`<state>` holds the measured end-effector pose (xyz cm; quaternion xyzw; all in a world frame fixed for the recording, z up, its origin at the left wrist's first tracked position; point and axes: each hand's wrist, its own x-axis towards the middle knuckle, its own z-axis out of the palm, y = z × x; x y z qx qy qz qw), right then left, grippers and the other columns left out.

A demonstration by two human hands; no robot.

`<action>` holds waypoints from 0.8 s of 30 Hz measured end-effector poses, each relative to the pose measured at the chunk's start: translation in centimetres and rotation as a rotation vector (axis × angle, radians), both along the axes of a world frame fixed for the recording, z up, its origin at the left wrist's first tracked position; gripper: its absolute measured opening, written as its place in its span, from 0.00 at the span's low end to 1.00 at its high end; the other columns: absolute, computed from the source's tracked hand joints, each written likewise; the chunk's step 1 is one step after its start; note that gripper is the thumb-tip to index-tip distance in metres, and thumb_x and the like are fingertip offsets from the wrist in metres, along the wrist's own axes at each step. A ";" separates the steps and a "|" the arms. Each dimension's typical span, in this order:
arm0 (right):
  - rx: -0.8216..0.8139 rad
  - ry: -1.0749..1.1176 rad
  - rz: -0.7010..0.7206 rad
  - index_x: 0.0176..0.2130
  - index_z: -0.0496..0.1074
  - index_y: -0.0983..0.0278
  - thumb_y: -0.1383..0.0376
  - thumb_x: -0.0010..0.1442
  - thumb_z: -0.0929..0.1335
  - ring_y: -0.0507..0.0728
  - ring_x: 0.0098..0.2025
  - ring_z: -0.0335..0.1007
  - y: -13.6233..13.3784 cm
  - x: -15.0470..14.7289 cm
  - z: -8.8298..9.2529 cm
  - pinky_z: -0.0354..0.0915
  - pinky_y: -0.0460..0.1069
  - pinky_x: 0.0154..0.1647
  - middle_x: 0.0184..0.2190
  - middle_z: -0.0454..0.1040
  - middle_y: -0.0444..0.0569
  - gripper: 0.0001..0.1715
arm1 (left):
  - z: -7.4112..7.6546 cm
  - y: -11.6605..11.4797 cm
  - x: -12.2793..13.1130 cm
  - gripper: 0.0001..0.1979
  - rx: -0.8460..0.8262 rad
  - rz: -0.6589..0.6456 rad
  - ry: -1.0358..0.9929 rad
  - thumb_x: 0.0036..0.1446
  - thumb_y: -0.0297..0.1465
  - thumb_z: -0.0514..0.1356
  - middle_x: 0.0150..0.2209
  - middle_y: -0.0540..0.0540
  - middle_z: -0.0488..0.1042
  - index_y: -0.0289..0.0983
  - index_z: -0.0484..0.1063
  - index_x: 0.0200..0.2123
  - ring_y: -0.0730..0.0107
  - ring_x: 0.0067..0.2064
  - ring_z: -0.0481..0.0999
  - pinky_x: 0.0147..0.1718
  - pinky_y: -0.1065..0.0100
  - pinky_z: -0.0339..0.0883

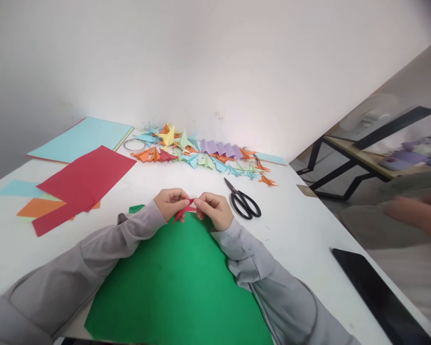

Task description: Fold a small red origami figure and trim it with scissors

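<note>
Between my two hands is a small folded piece of red paper [180,212], with points sticking out like an origami figure. My left hand [171,202] pinches it from one side, fingers closed. On the other side my right hand [214,210] pinches its edge between thumb and fingers. Parts of the red paper are hidden behind the fingers. Both hands are over the far end of a large green sheet of paper [175,273]. Just right of my right hand lie scissors [244,200] with black handles, blades pointing away to the back left.
Folded paper figures [196,155] in several colours lie along the wall, beside a wire ring [134,144]. Red sheets [89,177], a light blue sheet [82,136] and orange paper [39,207] are at left. A black strip [377,292] lies at right; another person's hand [413,211] is blurred beyond.
</note>
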<state>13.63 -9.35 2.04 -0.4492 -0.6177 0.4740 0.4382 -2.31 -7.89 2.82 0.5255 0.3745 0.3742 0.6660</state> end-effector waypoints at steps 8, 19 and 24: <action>-0.122 0.137 -0.001 0.19 0.68 0.65 0.48 0.43 0.71 0.48 0.13 0.60 0.3 -0.2 -0.2 0.57 0.44 0.15 0.11 0.67 0.42 0.23 | -0.2 0.0 -0.1 0.11 0.088 0.054 0.115 0.41 0.33 0.66 0.12 0.53 0.68 0.31 0.69 0.25 0.78 0.13 0.66 0.12 0.76 0.60; -0.238 0.261 0.028 0.20 0.70 0.66 0.49 0.43 0.71 0.49 0.13 0.62 0.3 -0.3 -0.5 0.60 0.45 0.15 0.12 0.69 0.44 0.23 | -0.1 0.8 -0.8 0.15 0.050 0.099 0.043 0.32 0.33 0.70 0.13 0.51 0.70 0.31 0.71 0.23 0.79 0.14 0.65 0.14 0.76 0.59; -0.254 0.268 0.071 0.20 0.69 0.66 0.49 0.44 0.71 0.49 0.13 0.62 0.4 -0.1 -0.6 0.59 0.45 0.15 0.11 0.69 0.43 0.22 | 0.6 1.0 -1.0 0.17 0.049 0.041 -0.010 0.29 0.34 0.71 0.12 0.52 0.69 0.31 0.75 0.26 0.79 0.14 0.65 0.13 0.76 0.57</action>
